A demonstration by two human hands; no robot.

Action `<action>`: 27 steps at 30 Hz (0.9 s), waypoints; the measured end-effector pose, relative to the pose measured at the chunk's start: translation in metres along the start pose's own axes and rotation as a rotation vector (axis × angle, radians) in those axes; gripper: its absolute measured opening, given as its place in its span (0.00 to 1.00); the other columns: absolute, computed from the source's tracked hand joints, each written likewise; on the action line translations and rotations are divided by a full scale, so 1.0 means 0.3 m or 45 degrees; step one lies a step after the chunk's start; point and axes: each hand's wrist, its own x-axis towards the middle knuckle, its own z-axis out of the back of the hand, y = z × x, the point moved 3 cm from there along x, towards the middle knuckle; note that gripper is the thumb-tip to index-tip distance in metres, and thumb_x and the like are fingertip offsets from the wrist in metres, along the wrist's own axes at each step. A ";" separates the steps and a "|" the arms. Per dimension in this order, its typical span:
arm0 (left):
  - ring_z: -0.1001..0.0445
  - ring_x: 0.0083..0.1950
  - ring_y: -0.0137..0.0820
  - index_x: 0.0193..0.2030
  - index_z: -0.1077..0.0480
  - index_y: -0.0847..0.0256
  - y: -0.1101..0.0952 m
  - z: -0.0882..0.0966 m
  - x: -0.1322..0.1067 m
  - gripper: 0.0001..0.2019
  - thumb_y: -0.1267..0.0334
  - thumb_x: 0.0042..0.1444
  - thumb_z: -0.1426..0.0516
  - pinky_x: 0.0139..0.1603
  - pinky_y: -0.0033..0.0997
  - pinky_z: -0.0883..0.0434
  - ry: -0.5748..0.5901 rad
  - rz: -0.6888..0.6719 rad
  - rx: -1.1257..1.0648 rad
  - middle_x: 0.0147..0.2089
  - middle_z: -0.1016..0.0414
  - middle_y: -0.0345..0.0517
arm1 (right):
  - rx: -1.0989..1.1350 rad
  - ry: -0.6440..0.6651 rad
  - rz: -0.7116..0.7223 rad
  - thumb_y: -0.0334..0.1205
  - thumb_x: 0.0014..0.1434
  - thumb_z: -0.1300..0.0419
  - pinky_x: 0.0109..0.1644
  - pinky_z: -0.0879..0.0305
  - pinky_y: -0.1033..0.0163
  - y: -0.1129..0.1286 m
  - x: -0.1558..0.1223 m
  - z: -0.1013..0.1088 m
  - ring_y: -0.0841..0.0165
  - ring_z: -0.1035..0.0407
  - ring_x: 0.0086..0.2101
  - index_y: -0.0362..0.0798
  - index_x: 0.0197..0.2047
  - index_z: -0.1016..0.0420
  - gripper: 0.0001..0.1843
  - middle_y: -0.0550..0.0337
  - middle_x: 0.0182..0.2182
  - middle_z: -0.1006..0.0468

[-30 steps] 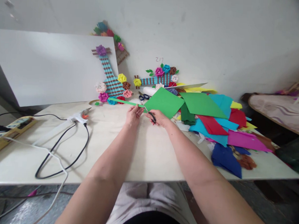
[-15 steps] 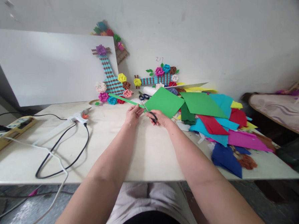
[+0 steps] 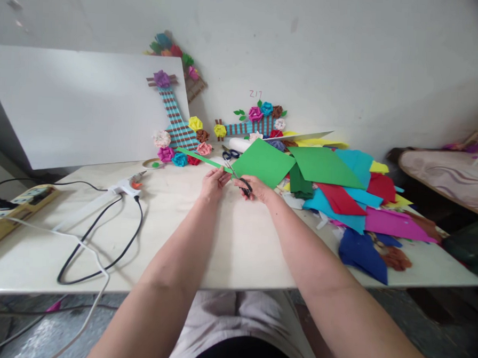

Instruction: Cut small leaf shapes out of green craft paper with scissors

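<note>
My right hand [image 3: 258, 189] is closed on black-handled scissors [image 3: 242, 183] whose blades point up and left into a green paper sheet [image 3: 264, 161]. My left hand [image 3: 212, 184] pinches the near end of a narrow green strip [image 3: 198, 158] that runs up and left from the cut. Both hands hover over the middle of the pale table [image 3: 227, 242].
A heap of coloured paper sheets [image 3: 354, 198] covers the right side. Blue-handled scissors [image 3: 229, 155] lie behind my hands. A white glue gun [image 3: 124, 185] with black cable [image 3: 100, 236] lies at left. Paper-flower crafts [image 3: 177, 127] and a white board [image 3: 74, 106] lean on the wall.
The green strip's free end has swung a little upward and to the right. My hands have shifted slightly away from me, with the scissors still in the sheet.
</note>
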 end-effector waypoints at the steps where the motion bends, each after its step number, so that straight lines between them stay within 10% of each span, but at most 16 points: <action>1: 0.26 0.26 0.26 0.25 0.36 0.63 0.002 0.002 0.003 0.07 0.71 0.49 0.41 0.38 0.29 0.28 0.002 -0.002 0.001 0.24 0.28 0.41 | 0.001 0.000 -0.002 0.56 0.52 0.40 0.11 0.53 0.75 0.000 0.000 0.000 0.79 0.40 0.13 0.46 0.28 0.38 0.21 0.68 0.15 0.33; 27: 0.27 0.24 0.24 0.25 0.36 0.64 0.000 0.005 0.009 0.08 0.71 0.46 0.39 0.36 0.27 0.28 0.000 -0.009 -0.035 0.23 0.28 0.41 | -0.022 -0.013 0.018 0.50 0.53 0.40 0.10 0.55 0.74 -0.008 0.008 -0.002 0.80 0.42 0.12 0.46 0.27 0.39 0.17 0.69 0.15 0.34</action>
